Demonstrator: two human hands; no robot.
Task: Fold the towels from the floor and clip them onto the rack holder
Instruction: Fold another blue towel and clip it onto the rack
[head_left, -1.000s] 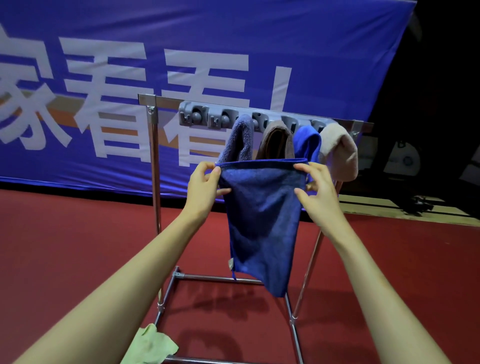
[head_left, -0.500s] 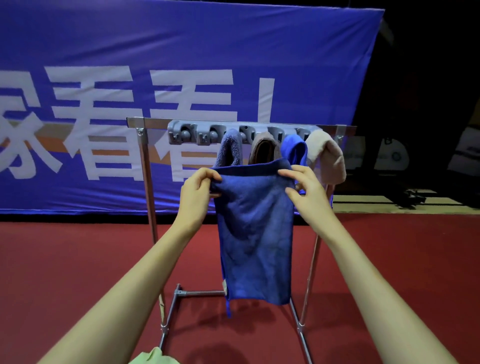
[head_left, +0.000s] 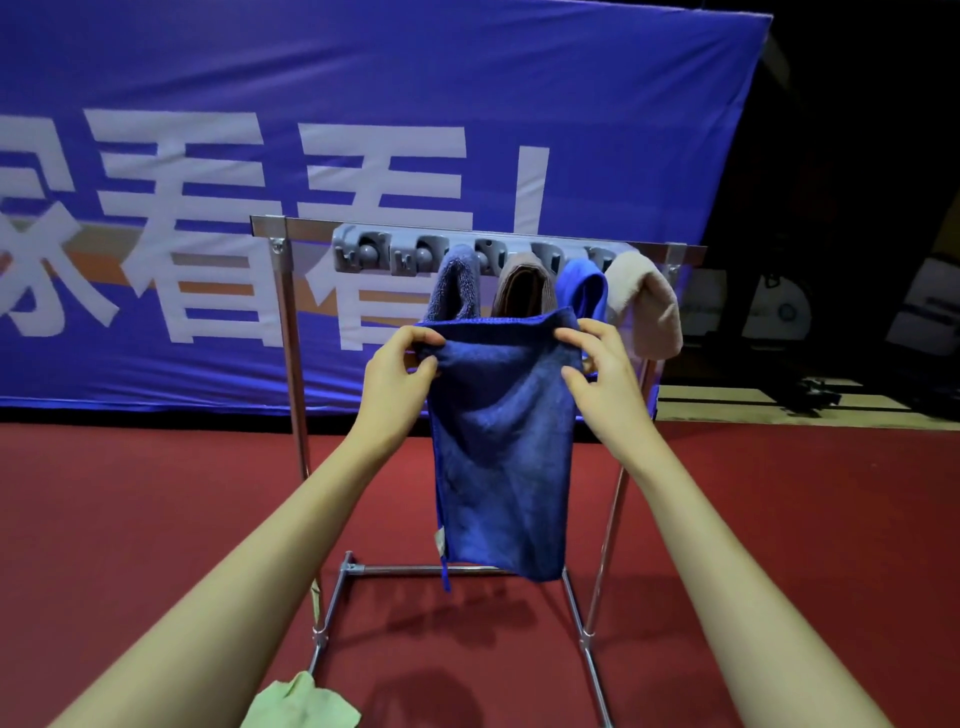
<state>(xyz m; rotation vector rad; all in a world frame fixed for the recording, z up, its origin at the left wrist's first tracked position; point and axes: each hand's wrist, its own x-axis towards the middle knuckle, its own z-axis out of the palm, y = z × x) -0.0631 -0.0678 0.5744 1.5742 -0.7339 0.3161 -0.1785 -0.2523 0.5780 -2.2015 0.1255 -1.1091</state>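
Observation:
A dark blue towel (head_left: 501, 457) hangs folded between my hands in front of the metal rack (head_left: 291, 332). My left hand (head_left: 397, 376) pinches its top left corner and my right hand (head_left: 602, 374) pinches the top right corner. Behind it, the grey clip holder (head_left: 384, 253) on the rack's top bar carries several clipped towels: a grey-blue towel (head_left: 454, 288), a brown towel (head_left: 524, 288), a bright blue towel (head_left: 584, 288) and a beige towel (head_left: 649, 306). The two leftmost clips hold nothing. A light green towel (head_left: 301, 704) lies on the floor by the rack's foot.
The floor is red carpet (head_left: 156, 519). A big blue banner (head_left: 363, 130) with white characters stands behind the rack. The rack's base bars (head_left: 587, 639) run along the floor toward me. Dark equipment and a wooden platform (head_left: 779, 405) lie at the right.
The towel's hanging bottom edge has swung from skewed to nearly level. My hands keep their grip on the top corners and have come slightly closer together. The view has tilted up a little.

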